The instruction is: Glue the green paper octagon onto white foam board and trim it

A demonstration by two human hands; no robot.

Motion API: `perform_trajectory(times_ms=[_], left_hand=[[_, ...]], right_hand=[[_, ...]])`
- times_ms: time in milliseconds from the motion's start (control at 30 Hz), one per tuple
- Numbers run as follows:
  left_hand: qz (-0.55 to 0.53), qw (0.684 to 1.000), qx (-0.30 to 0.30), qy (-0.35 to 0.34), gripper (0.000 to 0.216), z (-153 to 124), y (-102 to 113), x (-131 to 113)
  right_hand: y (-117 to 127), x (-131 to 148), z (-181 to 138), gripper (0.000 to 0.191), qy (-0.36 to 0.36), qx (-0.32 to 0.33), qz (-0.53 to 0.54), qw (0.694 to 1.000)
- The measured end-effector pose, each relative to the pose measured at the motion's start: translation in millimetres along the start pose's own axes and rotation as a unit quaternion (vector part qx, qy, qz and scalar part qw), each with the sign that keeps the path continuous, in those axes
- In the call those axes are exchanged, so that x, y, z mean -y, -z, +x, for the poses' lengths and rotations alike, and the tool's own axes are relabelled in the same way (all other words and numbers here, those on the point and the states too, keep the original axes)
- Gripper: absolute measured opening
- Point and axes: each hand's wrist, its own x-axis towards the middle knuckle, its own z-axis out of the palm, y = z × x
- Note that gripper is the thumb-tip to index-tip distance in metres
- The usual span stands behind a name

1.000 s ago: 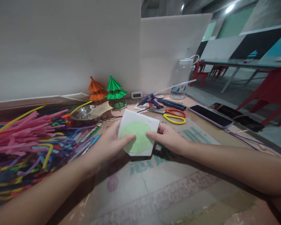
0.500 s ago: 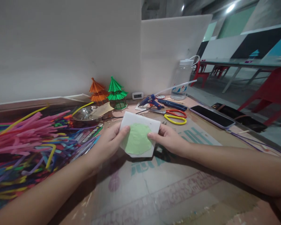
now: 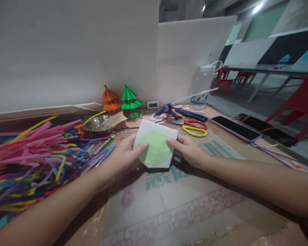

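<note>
A white board [image 3: 146, 128], flat and many-sided, is held up above the table between my two hands. On its face lies a pale green, roughly round sheet [image 3: 156, 150], perhaps paper. My left hand [image 3: 129, 150] grips the board's left edge, its thumb pressed on the green sheet. At the opposite edge, my right hand [image 3: 188, 148] is closed too, thumb on the sheet's right side. The fingers of both hands are partly hidden behind the board.
Pipe cleaners [image 3: 41, 150] pile up at left beside a metal bowl [image 3: 96, 123]. Behind stand orange [image 3: 110, 99] and green [image 3: 129, 100] pagoda models. A glue gun [image 3: 166, 111], scissors [image 3: 195, 128], a phone [image 3: 234, 128] and a bottle [image 3: 202, 87] are at right.
The whole view has shifted slightly, so the surroundings appear a little further right. My left thumb reaches further over the green sheet, and the board is tilted slightly differently.
</note>
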Motion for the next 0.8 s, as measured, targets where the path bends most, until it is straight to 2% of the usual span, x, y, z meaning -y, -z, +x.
perform_trajectory(times_ms=[200, 367, 567, 667, 733, 800], left_hand=[[0.016, 1.0, 0.016, -0.011, 0.047, -1, 3, 1], [0.02, 1.0, 0.008, 0.014, 0.051, 3, 4, 1], [0.012, 0.998, 0.047, 0.047, 0.055, 7, 7, 6], [0.046, 0.998, 0.004, 0.03, 0.054, 9, 8, 12], [0.066, 0.997, -0.031, 0.006, 0.064, 12, 9, 18], [0.076, 0.996, -0.034, -0.013, 0.076, 15, 11, 24]], right_hand=[[1, 3, 1, 0.045, 0.002, 0.025, -0.036, 0.999], [0, 4, 3, 0.04, -0.033, 0.047, -0.054, 0.997], [3, 0, 7, 0.041, -0.075, -0.015, 0.001, 0.997], [5, -3, 9, 0.035, -0.096, -0.021, -0.021, 0.995], [5, -4, 11, 0.031, -0.104, -0.017, -0.034, 0.994], [6, -5, 12, 0.027, -0.105, 0.009, -0.049, 0.993]])
